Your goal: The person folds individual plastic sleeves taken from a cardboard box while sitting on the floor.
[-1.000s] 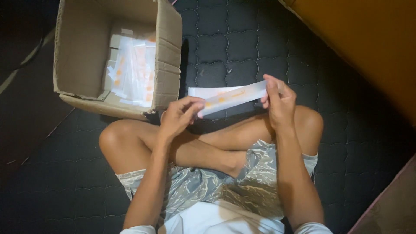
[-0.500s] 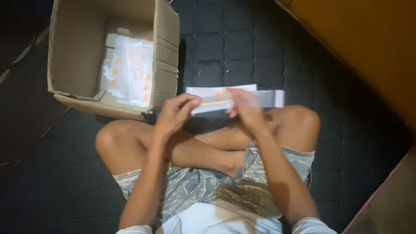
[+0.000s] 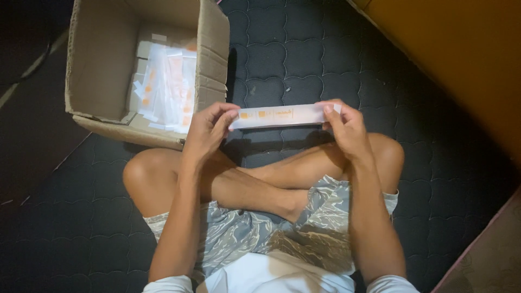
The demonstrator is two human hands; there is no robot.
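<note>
Since half a second ago my right hand has slid outward, so the long white paper strip with orange marks now stretches flat between both hands above my crossed legs. My left hand pinches its left end, the right pinches the other end. An open brown cardboard box holding similar white packets sits just left on the dark quilted mat.

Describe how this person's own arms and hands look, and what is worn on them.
Both arms are bare from the upper arm down, with short white sleeves showing at the bottom edge. The left hand and right hand wear no gloves; no rings, watch or bands are visible. The fingernails look short and plain.
</note>
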